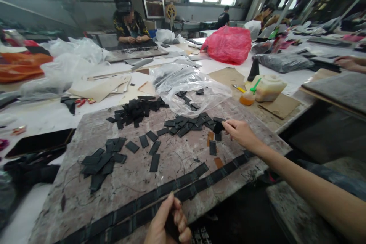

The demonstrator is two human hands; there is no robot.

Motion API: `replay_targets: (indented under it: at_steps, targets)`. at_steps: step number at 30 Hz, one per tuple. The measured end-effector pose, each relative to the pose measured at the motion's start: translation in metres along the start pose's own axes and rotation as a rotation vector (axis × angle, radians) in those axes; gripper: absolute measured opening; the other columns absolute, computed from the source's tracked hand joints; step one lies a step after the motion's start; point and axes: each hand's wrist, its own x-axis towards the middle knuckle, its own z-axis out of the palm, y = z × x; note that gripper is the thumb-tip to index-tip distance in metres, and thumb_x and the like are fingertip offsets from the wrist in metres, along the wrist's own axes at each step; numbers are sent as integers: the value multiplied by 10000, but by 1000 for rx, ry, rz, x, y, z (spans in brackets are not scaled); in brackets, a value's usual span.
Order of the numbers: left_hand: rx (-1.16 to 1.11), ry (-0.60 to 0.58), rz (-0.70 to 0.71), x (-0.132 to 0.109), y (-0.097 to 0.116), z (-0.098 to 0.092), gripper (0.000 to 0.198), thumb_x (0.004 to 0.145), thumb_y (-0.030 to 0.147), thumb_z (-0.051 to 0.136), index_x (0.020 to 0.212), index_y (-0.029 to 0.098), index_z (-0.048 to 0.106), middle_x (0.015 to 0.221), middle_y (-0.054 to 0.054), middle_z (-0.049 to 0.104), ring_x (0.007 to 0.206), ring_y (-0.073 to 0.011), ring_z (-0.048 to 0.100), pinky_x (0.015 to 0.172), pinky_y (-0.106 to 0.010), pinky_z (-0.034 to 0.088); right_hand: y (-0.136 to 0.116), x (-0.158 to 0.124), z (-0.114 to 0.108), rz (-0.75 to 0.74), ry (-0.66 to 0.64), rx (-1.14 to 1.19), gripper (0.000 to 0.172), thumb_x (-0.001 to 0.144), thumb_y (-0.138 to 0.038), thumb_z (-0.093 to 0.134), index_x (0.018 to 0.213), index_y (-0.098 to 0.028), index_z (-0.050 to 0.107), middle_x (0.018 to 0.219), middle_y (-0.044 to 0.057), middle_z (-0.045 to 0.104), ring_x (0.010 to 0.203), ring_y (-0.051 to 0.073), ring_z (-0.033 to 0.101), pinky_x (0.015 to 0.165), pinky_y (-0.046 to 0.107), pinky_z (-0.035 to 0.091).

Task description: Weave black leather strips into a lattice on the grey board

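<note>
My right hand point(239, 132) reaches over the right part of a stained board and pinches a small black fabric piece point(219, 127). A row of overlapping dark rectangular pieces point(185, 122) lies just left of it. Close to the front edge, my left hand point(169, 221) is curled with its thumb pressed against the fingers; whatever it may hold is hidden. Beside its thumb run two long strips of black rectangles point(200, 183), laid end to end along the board. More loose rectangles form a pile point(101, 162) on the left, and a heap of black scraps point(137, 110) lies behind.
The stained board point(120, 198) fills the foreground. A clear plastic bag point(188, 84) covers some pieces at its back. Right of that stand a glue container point(268, 87) and a small orange-filled bottle point(248, 98). A phone-like dark slab point(40, 143) lies left. Another person point(130, 26) works opposite.
</note>
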Motion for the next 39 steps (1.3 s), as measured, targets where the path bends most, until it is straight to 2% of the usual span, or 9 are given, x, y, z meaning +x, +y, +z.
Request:
replay_targets:
  at_steps: [4,11,18,20,24,26,29,32,39]
  targets:
    - [3,13,21,-1,-3,5,311,565,331,817,587,126,584,417,59,382,383,-54,350,365,-165,260,-4,8,5,191,-65,122,292,869,-319,395,658,-178,540,565,5,595,465,137,543,441,220,408]
    - [6,-6,15,-7,2,0,277,615,333,786,612,131,596,450,40,422,407,-61,374,390,-175,307,5,12,-5,158,65,-55,172,841,-218,442,792,-166,598,694,49,643,592,172,594,566,253,424]
    - [7,45,20,-9,2,3,269,604,299,794,599,124,591,444,46,411,400,-56,363,380,-172,299,16,5,-30,4,357,-365,173,809,-223,459,905,-159,589,793,91,649,747,234,612,661,301,432]
    - [9,35,26,-9,2,5,275,568,284,816,589,119,597,440,44,417,401,-55,365,377,-171,299,13,2,-34,108,262,-261,138,793,-219,456,848,-165,570,746,71,647,688,210,612,600,276,440]
    - [-15,29,14,-6,3,5,267,568,276,816,579,115,603,430,38,424,395,-58,369,374,-172,305,1,-12,-28,197,-250,-28,62,748,-174,461,713,-181,513,601,6,609,515,145,572,436,209,396]
    - [-45,56,4,-6,2,7,250,601,262,796,573,109,600,422,39,418,385,-56,366,364,-166,293,-6,-18,-19,243,-375,22,76,731,-136,456,677,-187,470,540,-18,572,461,127,542,395,191,370]
    - [-68,101,21,-8,0,12,243,691,251,729,566,102,585,414,46,396,371,-48,355,353,-149,264,-19,-21,-6,353,-403,166,92,736,-100,430,710,-185,453,556,-22,577,455,109,538,378,171,379]
    - [-65,113,50,-10,0,15,254,763,247,659,574,99,579,418,47,388,371,-43,356,360,-141,260,-28,-19,-2,348,-376,256,89,746,-93,429,734,-176,459,595,-8,594,485,105,553,398,166,414]
    - [-43,74,-35,-4,5,-1,234,691,270,725,588,121,578,440,45,391,389,-61,361,374,-176,285,-25,-27,-6,344,-404,171,109,721,-83,438,707,-190,420,521,-37,553,413,98,512,341,156,371]
